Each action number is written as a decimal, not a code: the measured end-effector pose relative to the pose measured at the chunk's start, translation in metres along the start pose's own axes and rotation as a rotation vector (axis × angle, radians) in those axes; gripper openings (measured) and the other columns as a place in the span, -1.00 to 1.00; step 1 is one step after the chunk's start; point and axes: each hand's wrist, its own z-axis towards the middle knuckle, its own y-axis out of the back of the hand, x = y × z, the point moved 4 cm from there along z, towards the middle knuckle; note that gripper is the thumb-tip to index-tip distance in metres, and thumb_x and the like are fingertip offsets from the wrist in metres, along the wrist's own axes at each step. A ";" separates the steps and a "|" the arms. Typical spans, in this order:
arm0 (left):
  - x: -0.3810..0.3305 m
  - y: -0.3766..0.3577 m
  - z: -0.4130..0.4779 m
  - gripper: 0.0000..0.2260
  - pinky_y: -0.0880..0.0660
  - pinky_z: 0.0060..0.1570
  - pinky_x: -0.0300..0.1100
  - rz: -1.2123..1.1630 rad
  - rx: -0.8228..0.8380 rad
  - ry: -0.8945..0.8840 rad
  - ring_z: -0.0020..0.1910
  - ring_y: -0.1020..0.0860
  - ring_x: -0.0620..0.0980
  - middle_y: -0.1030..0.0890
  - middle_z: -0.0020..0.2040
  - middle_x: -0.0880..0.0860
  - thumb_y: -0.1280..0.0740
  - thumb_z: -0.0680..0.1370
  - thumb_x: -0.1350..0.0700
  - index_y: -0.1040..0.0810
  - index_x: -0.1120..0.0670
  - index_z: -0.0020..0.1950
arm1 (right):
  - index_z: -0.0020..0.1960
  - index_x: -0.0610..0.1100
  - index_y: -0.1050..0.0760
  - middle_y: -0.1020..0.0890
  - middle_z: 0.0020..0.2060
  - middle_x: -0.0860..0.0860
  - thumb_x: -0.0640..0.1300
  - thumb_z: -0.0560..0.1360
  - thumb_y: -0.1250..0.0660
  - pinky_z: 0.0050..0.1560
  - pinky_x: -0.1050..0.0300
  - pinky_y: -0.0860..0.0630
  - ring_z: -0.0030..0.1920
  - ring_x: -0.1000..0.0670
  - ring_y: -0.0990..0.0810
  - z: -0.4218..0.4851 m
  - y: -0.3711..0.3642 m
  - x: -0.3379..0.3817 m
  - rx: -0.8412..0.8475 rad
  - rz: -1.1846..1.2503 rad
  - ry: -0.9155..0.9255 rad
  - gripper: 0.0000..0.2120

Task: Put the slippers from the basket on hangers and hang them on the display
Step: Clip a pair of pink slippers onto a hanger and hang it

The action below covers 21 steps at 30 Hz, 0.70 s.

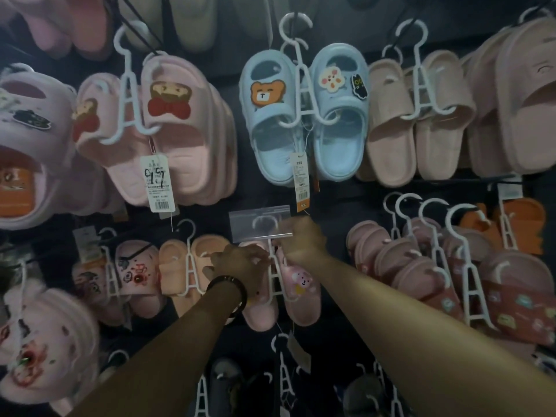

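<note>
At frame centre, the right hand (302, 240) grips the neck of the hanger (275, 276), fingers curled tight. The left hand (240, 263) pinches its stem. The pink slippers (298, 284) hang below. Seat the hook fully behind the label holder (260, 219), steady the pair, then let go gently.

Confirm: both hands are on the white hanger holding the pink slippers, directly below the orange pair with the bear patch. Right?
Wrong on colour: the pair with the bear patch is light blue, not orange. The head view shows the left hand and right hand on the white hanger holding the pink slippers, directly below it.
</note>
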 end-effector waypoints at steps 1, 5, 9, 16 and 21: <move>0.003 -0.005 0.005 -0.90 -0.36 0.26 0.05 0.011 0.008 0.018 0.14 -0.54 0.10 -0.63 0.08 -0.06 -0.25 0.41 -0.33 -0.46 -0.58 -0.28 | -0.19 -0.04 -0.67 -0.66 -0.34 0.05 -0.07 0.47 -0.42 0.23 -0.16 -0.57 -0.11 -0.07 -0.66 0.002 -0.001 -0.001 -0.006 -0.014 -0.002 -0.91; 0.005 -0.015 0.011 -0.82 -0.49 0.18 0.10 0.023 0.101 0.030 0.11 -0.56 0.13 -0.59 0.15 -0.05 -0.13 0.33 -0.35 -0.43 -0.58 -0.13 | -0.16 -0.09 -0.66 -0.68 -0.30 0.00 -0.06 0.48 -0.40 0.21 -0.18 -0.59 -0.13 -0.09 -0.67 0.008 -0.004 -0.007 -0.010 0.007 -0.025 -0.87; 0.005 -0.013 0.003 -0.75 -0.37 0.20 0.07 0.120 0.153 0.004 0.22 -0.46 0.12 -0.50 0.20 -0.06 -0.15 0.38 -0.31 -0.47 -0.51 0.02 | -0.18 0.10 -0.70 -0.71 -0.37 0.07 -0.05 0.44 -0.43 0.14 -0.19 -0.65 -0.15 -0.06 -0.72 0.009 -0.004 -0.012 0.019 0.065 -0.065 -0.91; 0.008 -0.005 -0.014 -0.86 -0.37 0.12 0.04 0.036 0.121 -0.026 0.14 -0.47 0.09 -0.52 0.13 -0.04 -0.08 0.28 -0.42 -0.37 -0.61 -0.23 | -0.19 -0.16 -0.70 -0.72 -0.38 0.06 -0.07 0.50 -0.45 0.02 -0.17 -0.70 -0.21 -0.07 -0.75 -0.001 0.002 -0.008 0.064 0.125 -0.033 -0.82; 0.002 0.007 -0.034 -0.90 -0.44 0.11 0.11 0.043 0.114 -0.063 0.07 -0.47 0.09 -0.56 0.05 -0.03 -0.15 0.33 -0.39 -0.44 -0.51 -0.24 | -0.25 -0.17 -0.69 -0.73 -0.35 -0.08 -0.12 0.53 -0.46 -0.28 -0.09 -0.69 -0.23 -0.23 -0.74 -0.021 0.011 -0.003 0.076 0.189 -0.034 -0.79</move>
